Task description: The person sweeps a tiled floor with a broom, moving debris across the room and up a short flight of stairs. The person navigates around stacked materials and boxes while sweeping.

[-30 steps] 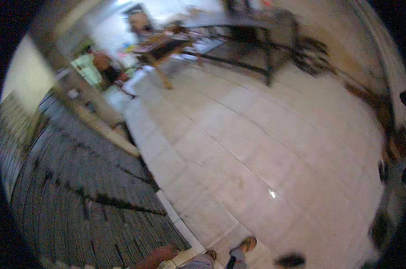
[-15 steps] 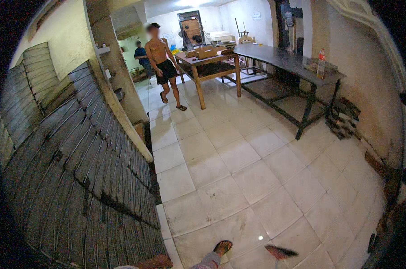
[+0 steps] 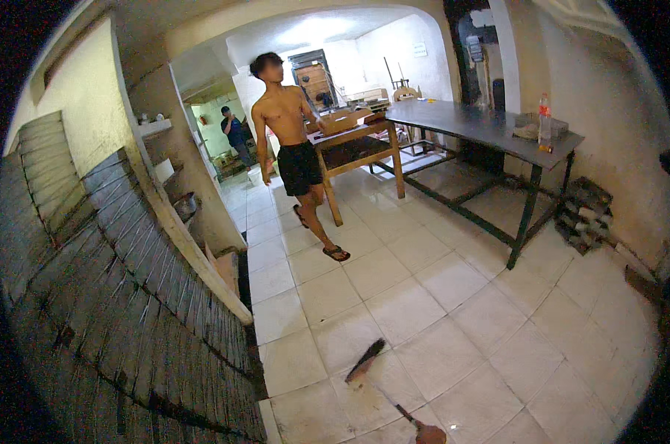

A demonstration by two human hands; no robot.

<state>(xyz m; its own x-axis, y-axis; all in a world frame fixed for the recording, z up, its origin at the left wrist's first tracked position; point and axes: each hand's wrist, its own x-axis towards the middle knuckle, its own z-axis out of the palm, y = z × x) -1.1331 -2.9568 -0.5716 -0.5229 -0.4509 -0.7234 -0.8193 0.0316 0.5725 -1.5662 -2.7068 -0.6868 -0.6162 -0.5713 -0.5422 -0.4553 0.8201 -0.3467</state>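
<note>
At the bottom edge, right of the middle, my right hand point(image 3: 429, 434) is closed around the handle of a broom point(image 3: 364, 362). The handle slants up and left from my fist over the white tiled floor point(image 3: 453, 333). At its far end, the dark bristle head is against or just above the tiles; I cannot tell which. My left hand is out of view.
A shirtless person point(image 3: 287, 126) in black shorts walks ahead, and another person point(image 3: 235, 137) stands farther back. A dark metal-topped table point(image 3: 453, 117) bearing a bottle point(image 3: 544, 122) stands right; a wooden table point(image 3: 357, 137) is behind. Grey slatted panels point(image 3: 142, 296) line the left.
The broom head has swung left and forward, and my right hand has come into view. My left hand and foot have left the picture. The shirtless person is nearer.
</note>
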